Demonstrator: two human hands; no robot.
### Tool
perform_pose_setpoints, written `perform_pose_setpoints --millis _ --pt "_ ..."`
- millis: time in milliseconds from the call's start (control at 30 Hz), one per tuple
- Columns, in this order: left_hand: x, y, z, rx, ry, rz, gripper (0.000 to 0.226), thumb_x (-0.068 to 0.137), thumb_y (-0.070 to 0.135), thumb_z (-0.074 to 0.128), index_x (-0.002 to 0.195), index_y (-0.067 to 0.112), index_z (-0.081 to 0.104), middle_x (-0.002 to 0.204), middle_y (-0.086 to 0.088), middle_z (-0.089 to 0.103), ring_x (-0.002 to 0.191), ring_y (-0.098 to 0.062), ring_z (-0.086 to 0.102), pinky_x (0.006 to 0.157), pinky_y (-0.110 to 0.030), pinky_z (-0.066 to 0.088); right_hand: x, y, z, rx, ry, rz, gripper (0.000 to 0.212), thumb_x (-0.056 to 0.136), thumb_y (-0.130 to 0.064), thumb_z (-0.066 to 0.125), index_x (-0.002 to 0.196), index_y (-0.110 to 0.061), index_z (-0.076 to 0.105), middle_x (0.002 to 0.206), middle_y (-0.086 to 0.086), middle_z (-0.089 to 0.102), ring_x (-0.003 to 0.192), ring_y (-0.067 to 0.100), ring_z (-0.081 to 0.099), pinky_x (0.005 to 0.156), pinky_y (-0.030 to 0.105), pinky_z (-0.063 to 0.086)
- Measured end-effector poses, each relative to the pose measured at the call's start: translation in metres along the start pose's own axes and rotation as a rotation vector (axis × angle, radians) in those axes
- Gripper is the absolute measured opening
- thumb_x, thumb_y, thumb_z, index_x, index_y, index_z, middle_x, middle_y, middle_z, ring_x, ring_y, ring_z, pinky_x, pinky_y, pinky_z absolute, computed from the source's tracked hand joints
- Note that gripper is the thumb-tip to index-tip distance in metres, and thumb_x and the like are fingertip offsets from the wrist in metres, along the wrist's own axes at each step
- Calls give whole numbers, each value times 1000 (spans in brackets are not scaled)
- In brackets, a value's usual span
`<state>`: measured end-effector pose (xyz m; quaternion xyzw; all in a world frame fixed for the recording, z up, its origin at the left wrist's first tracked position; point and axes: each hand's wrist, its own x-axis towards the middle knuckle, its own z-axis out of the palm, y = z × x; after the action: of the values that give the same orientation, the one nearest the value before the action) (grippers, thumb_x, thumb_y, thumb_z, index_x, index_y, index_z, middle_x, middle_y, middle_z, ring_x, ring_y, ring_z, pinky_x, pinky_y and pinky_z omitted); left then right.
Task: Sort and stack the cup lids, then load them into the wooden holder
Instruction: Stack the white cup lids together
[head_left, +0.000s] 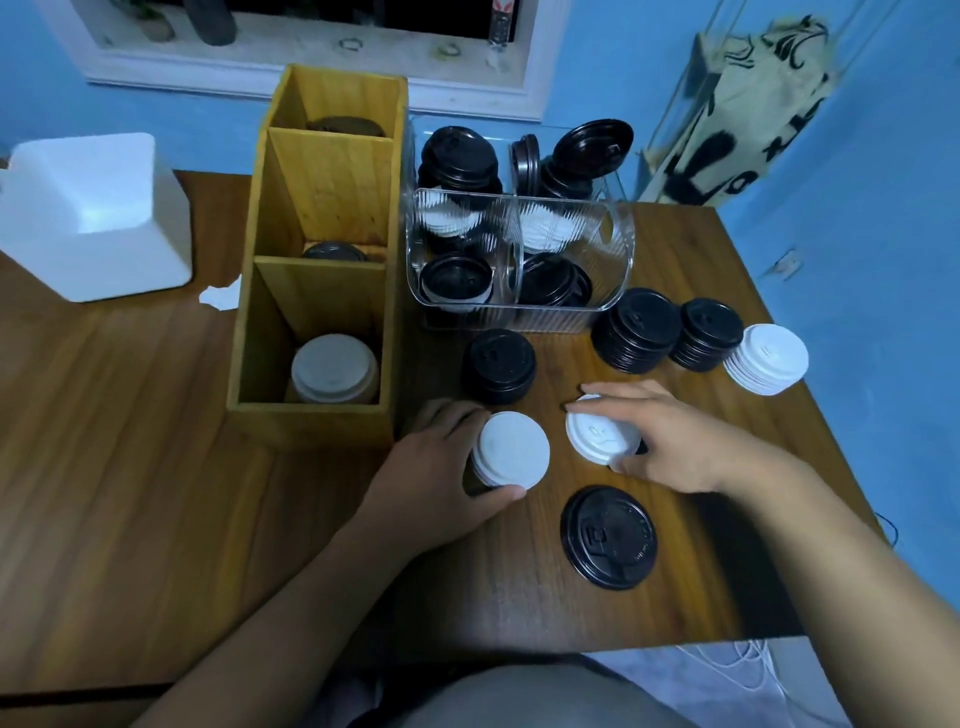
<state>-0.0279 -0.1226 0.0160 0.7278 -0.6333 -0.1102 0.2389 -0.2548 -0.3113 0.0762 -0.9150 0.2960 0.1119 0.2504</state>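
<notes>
Standing left on the table (130, 467): the holder (311, 421), holding white lids (334, 369) in its near slot and dark lids (335, 252) in the middle one. Clasping a white stack (511, 449) just right of the holder with the left hand (436, 467), fingers curling round its left side, thumb pressing its near edge. Sitting behind it, apart: a black stack (498, 366). Gripping a white lid (600, 434) with the right hand (670, 441), fingers arching over its far rim, thumb at its near rim. Lying flat nearer: a black lid (608, 538). Standing further right, by the bin (571, 312): a wide black stack (636, 330), a narrow black stack (706, 332), an end white stack (769, 358).
</notes>
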Motion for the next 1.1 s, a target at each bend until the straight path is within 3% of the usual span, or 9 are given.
perform_pose_setpoints --millis 133,267,367,633,1100 --pt "1 0 0 -15 -9 -4 89 78 76 64 147 22 47 149 8 46 140 -10 30 109 -26 33 4 -1 8 -14 166 7 79 74 -47 85 144 -45 47 145 -20 47 134 12 40 116 37 33" --pt "2 -2 -1 -51 5 4 88 75 75 69 143 22 52 142 9 50 136 -10 34 107 -27 37 3 -25 13 144 310 -119 79 69 -60 82 139 -35 56 136 -18 57 125 9 52 109 40 42" --pt "2 -3 2 -66 17 9 89 72 75 71 139 18 56 137 6 54 132 -13 39 103 -30 43 14 -50 25 93 264 -228 78 72 -64 78 141 -35 54 138 -16 58 122 13 53 106 36 42" --pt "4 -4 2 -75 23 9 88 68 70 79 137 20 57 134 6 55 128 -11 39 97 -21 33 23 -61 38 81 231 -221 77 76 -55 81 144 -36 52 141 -17 52 123 12 47 107 30 39" --pt "3 -3 3 -80 30 15 93 68 72 75 140 17 53 138 7 50 129 -12 38 103 -26 40 35 -83 25 -8 97 -119 71 69 -59 82 132 -40 52 124 -19 46 111 10 39 91 38 46"
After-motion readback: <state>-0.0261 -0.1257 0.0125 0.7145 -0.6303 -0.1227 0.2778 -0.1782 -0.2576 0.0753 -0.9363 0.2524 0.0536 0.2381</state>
